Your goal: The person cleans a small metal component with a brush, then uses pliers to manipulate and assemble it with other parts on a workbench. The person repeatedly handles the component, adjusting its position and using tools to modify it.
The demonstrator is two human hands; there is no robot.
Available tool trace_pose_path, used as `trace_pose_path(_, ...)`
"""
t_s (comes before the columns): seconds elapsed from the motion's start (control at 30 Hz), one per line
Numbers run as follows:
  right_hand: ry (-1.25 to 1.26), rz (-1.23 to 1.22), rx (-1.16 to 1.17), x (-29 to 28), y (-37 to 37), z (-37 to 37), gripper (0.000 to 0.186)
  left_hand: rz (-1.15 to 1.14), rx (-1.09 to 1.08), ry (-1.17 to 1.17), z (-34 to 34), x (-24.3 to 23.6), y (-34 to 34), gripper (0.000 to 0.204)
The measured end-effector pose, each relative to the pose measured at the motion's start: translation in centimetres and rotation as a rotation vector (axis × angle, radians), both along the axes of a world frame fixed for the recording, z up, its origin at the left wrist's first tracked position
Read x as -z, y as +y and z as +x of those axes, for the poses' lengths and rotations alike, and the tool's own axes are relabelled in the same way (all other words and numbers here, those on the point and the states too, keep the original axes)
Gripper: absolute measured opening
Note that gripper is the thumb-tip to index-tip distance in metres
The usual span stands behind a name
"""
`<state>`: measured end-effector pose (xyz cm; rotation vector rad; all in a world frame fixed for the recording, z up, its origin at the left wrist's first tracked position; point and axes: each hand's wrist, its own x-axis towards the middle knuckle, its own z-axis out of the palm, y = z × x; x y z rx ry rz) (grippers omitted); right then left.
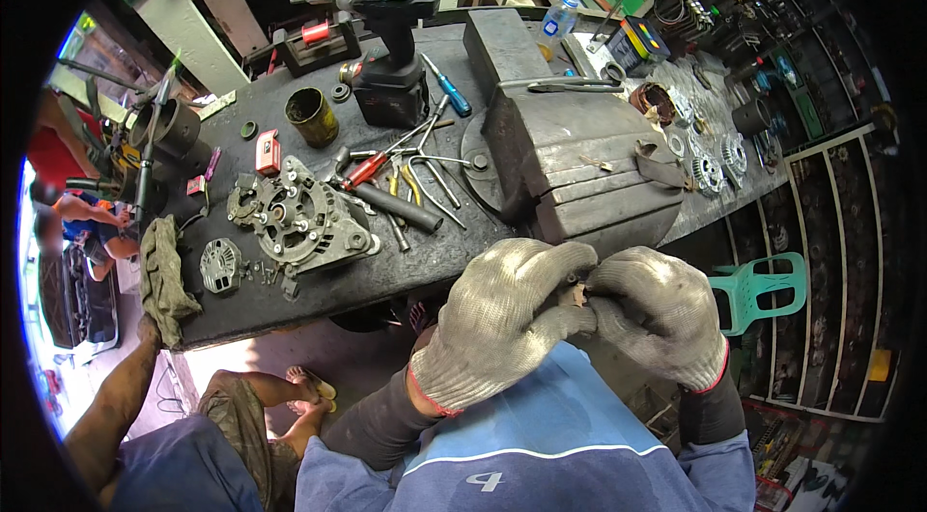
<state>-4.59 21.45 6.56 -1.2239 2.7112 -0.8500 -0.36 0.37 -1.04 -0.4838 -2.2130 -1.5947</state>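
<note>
Both of my hands wear grey knitted work gloves with red cuffs and meet in front of my chest, near the bench's front edge. My left hand (507, 319) is closed, thumb and fingers pinched together at a small brownish metal piece (578, 295). Curled in from the other side, my right hand (661, 314) also grips that piece; the gloves hide most of it, so its kind does not show. Just beyond the hands stands a large grey bench vise (589, 160). An opened alternator (304, 218) lies on the bench to the left.
On the dark workbench (406, 256) lie a cordless impact wrench (391, 39), a blue-handled screwdriver (449, 87), pliers (415, 184), a yellowish can (312, 116) and a rag (166, 276). A seated person's arm (111, 415) is at lower left. A green plastic stool (763, 292) stands right.
</note>
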Motion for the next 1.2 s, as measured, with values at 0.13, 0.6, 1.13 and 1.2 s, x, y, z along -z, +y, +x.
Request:
trace_pose_path(0.13,-0.253,-0.150,0.146,0.8,0.7,0.5,0.022,0.090,0.030,-0.077,0.5,-0.3,0.2,0.071)
trace_pose_path(0.6,-0.466,-0.503,0.358,3.9,1.5,1.5,0.029,0.232,0.006,-0.036,0.7,-0.5,0.9,0.076)
trace_pose_path(1.13,-0.632,-0.803,0.321,4.4,-0.5,1.6,0.024,0.608,0.143,-0.371,0.8,-1.0,0.1,0.072)
trace_pose_path(1.2,-0.613,-0.754,0.262,3.7,-0.6,1.6,0.027,0.823,0.222,-0.541,1.1,-0.9,0.0,0.077)
